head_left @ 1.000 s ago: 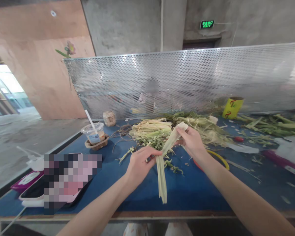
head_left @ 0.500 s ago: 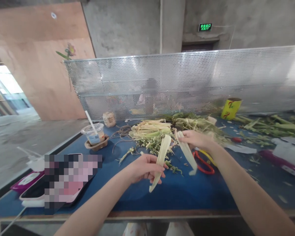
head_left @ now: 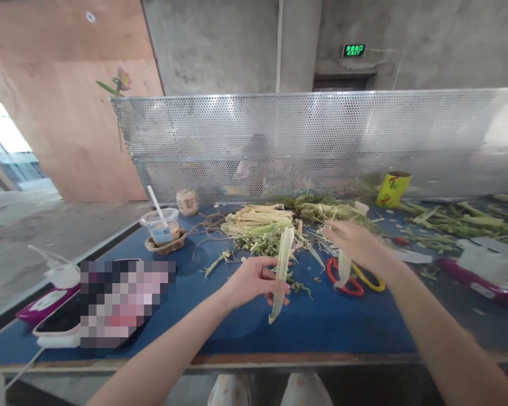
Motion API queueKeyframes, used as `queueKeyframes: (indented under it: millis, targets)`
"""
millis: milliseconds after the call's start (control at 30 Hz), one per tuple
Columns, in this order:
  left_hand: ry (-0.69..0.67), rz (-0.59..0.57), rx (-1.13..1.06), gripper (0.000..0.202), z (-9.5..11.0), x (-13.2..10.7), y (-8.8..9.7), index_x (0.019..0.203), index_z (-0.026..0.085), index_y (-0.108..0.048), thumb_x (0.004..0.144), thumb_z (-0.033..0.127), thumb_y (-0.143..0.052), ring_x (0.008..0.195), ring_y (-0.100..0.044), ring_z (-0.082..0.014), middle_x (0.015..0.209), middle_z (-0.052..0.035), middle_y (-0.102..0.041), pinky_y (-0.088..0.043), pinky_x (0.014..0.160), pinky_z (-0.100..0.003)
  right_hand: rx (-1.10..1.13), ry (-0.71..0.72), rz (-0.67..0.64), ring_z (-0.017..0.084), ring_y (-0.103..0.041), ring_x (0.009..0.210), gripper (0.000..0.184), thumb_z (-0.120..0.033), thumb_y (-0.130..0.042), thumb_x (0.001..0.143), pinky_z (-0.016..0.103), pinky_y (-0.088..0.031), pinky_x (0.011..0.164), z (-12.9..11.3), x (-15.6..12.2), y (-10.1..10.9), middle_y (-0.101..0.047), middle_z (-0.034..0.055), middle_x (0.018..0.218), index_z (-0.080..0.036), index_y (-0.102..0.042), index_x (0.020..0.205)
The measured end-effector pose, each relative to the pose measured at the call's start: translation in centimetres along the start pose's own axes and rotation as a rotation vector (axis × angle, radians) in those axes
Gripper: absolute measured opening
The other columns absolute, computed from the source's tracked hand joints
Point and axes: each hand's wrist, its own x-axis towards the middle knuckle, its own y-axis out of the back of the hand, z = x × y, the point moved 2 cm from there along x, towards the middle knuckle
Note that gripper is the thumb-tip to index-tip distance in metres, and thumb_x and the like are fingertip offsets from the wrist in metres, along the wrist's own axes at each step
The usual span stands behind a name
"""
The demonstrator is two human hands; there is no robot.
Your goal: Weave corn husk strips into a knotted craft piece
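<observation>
My left hand (head_left: 254,280) is closed on a pale yellow husk strip (head_left: 283,265), held nearly upright above the blue table (head_left: 342,327). My right hand (head_left: 355,243) is blurred by motion over the red and yellow scissors (head_left: 351,279), and a second husk strip (head_left: 344,265) hangs from its fingers. Behind both hands lies a pile of husk strips (head_left: 260,220) and green leafy trimmings (head_left: 266,245).
A plastic cup with a straw (head_left: 163,225) sits in a cardboard holder at back left, a small jar (head_left: 187,202) beside it. A yellow cup (head_left: 392,189) stands before the perforated metal screen (head_left: 322,141). Stalks (head_left: 461,223) lie right. A person is dimly visible behind the screen.
One wide husk piece has been split in two. My right hand carried its strip rightward over the scissors, while my left hand kept the other strip and turned it upright.
</observation>
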Motion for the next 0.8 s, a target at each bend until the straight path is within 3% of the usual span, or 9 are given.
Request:
queueKeyframes:
  millis: [33, 133, 267, 333, 433, 667, 800]
  targets:
    - [-0.003, -0.004, 0.003, 0.042, -0.1, 0.1, -0.1, 0.097, 0.012, -0.057, 0.059, 0.026, -0.071, 0.060, -0.066, -0.0204, 0.061, -0.0053, -0.066, -0.043, 0.042, -0.019, 0.080, 0.010, -0.112, 0.025, -0.060, 0.083, 0.033, -0.046, -0.053, 0.073, 0.035, -0.045, 0.068, -1.4, -0.3, -1.0, -0.065, 0.0089, 0.095, -0.023, -0.063, 0.095]
    - [-0.026, -0.008, 0.047, 0.042, -0.1, 0.1, -0.1, 0.096, 0.011, -0.058, 0.060, 0.029, -0.070, 0.062, -0.065, -0.0197, 0.064, -0.0064, -0.067, -0.045, 0.045, -0.021, 0.283, 0.119, -0.370, 0.020, -0.062, 0.069, 0.019, -0.038, -0.056, 0.072, 0.031, -0.046, 0.064, -5.3, -0.7, -3.8, -0.068, 0.0044, 0.075, -0.022, -0.065, 0.076]
    - [-0.156, 0.148, 0.229, 0.034, 0.8, 0.0, 0.9, 0.087, 0.011, -0.061, 0.071, 0.040, -0.058, 0.056, -0.060, -0.0138, 0.070, -0.0071, -0.066, -0.047, 0.050, -0.023, 0.339, 0.151, -0.403, 0.015, -0.060, 0.056, 0.015, -0.028, -0.054, 0.073, 0.027, -0.044, 0.056, -7.6, 0.0, -5.1, -0.064, 0.0017, 0.060, -0.019, -0.061, 0.064]
    - [-0.227, 0.266, 0.327, 0.032, 1.3, -0.1, 1.8, 0.078, 0.012, -0.062, 0.074, 0.042, -0.053, 0.051, -0.055, -0.0105, 0.068, -0.0052, -0.064, -0.046, 0.051, -0.022, 0.362, 0.127, -0.442, 0.013, -0.058, 0.053, 0.013, -0.026, -0.054, 0.072, 0.026, -0.044, 0.054, -7.7, 0.5, -5.4, -0.063, 0.0006, 0.058, -0.019, -0.059, 0.062]
    - [-0.248, 0.329, 0.373, 0.030, 1.7, 0.1, 2.9, 0.070, 0.013, -0.062, 0.074, 0.040, -0.052, 0.049, -0.053, -0.0096, 0.063, -0.0022, -0.060, -0.045, 0.051, -0.021, 0.416, 0.079, -0.481, 0.012, -0.055, 0.049, 0.013, -0.026, -0.054, 0.072, 0.025, -0.043, 0.052, -7.3, 0.9, -5.8, -0.060, -0.0008, 0.053, -0.019, -0.056, 0.061]
    - [-0.116, 0.330, 0.197, 0.025, 1.9, 0.6, 3.3, 0.064, 0.012, -0.059, 0.071, 0.036, -0.057, 0.051, -0.050, -0.0085, 0.058, 0.0000, -0.055, -0.044, 0.051, -0.020, 0.568, 0.052, -0.579, 0.011, -0.054, 0.051, 0.020, -0.025, -0.048, 0.077, 0.023, -0.042, 0.055, -6.0, 0.7, -6.7, -0.054, -0.0024, 0.052, -0.018, -0.052, 0.058]
    - [-0.042, 0.212, -0.018, 0.026, 1.9, 1.4, 2.3, 0.074, 0.014, -0.054, 0.069, 0.038, -0.060, 0.055, -0.054, -0.0105, 0.063, -0.0015, -0.059, -0.043, 0.047, -0.020, 0.573, 0.077, -0.658, 0.010, -0.052, 0.051, 0.016, -0.023, -0.048, 0.076, 0.023, -0.041, 0.054, -5.9, 0.2, -6.9, -0.053, -0.0031, 0.054, -0.018, -0.058, 0.065]
